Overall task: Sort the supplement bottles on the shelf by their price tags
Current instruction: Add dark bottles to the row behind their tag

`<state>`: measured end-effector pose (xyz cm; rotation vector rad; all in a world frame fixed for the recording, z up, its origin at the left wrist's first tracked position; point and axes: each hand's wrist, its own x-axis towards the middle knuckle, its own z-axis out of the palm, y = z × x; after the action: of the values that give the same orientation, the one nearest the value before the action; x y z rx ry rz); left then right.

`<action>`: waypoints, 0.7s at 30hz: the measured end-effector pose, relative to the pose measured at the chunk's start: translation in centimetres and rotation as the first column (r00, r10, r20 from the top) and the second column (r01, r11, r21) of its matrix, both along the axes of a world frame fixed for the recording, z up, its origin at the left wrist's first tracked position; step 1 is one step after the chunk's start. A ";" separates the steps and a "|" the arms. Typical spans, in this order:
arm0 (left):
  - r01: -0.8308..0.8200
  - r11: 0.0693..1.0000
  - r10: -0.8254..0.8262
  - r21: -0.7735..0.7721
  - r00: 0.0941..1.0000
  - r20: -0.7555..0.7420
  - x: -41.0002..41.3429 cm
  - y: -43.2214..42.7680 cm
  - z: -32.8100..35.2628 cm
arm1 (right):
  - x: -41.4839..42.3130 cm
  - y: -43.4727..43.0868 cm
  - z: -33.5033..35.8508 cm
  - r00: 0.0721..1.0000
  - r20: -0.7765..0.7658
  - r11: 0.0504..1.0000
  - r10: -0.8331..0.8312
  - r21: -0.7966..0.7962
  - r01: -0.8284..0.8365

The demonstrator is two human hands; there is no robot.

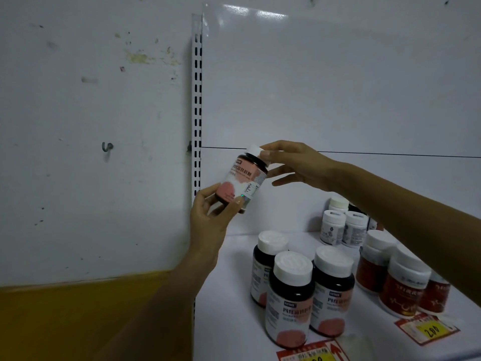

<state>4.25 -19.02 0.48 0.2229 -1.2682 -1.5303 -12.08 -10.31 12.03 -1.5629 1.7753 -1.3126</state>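
I hold a dark supplement bottle (243,178) with a white cap and a pink-and-white label up in the air, tilted to the right, above the shelf's left end. My left hand (210,214) grips its base from below. My right hand (291,162) pinches its cap with thumb and forefinger. Three matching dark bottles (290,298) stand at the front of the white shelf (231,295). Red-labelled bottles (400,285) stand to their right, and small white bottles (341,225) at the back. Red-and-yellow price tags (426,328) lie on the shelf's front edge.
A slotted white upright (197,100) marks the shelf unit's left side, with a white back panel (338,87) behind. Left of it is a stained wall with a hook (106,147) and a yellow surface (78,321) below.
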 end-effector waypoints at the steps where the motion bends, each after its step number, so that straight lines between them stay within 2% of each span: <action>1: -0.087 0.995 0.087 -0.046 0.996 0.000 -0.1 0.2 0.0 | 0.1 0.0 -0.1 1.000 -0.020 1.000 -0.017 0.013 0.017; 5: -0.225 0.959 0.222 -0.173 0.974 -0.037 -0.3 0.7 -0.1 | 0.5 0.0 -0.1 0.998 -0.050 0.998 -0.038 0.053 0.041; 9: -0.375 0.875 0.377 -0.307 0.924 -0.055 -0.6 0.9 -0.6 | 1.0 0.3 0.1 1.000 -0.009 0.999 -0.027 0.023 0.028; 11: -0.394 0.849 0.402 -0.351 0.914 -0.052 -0.8 1.3 -0.8 | 1.3 0.5 0.3 0.999 0.003 0.999 -0.043 -0.009 0.043; 13: -0.320 0.900 0.333 -0.297 0.943 -0.006 -1.1 1.6 -0.7 | 1.5 0.7 0.5 0.998 -0.001 0.997 -0.063 -0.036 0.063; 16: -0.103 0.995 0.103 -0.009 0.993 0.051 -1.3 1.9 -0.2 | 1.4 1.3 0.6 0.996 -0.038 0.996 -0.082 -0.034 0.080; 18: 0.049 0.987 -0.052 0.154 0.998 0.018 -1.4 1.8 0.0 | 1.3 1.7 0.3 0.993 -0.072 0.996 -0.092 -0.011 0.091; 21: 0.138 0.970 -0.136 0.200 0.990 -0.025 -1.9 2.1 0.1 | 1.1 2.2 0.3 0.986 -0.121 0.993 -0.114 0.007 0.116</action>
<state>2.35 -16.94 0.57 0.2611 -1.1393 -1.7786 -11.02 -8.15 12.31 -1.5829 1.9712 -1.2784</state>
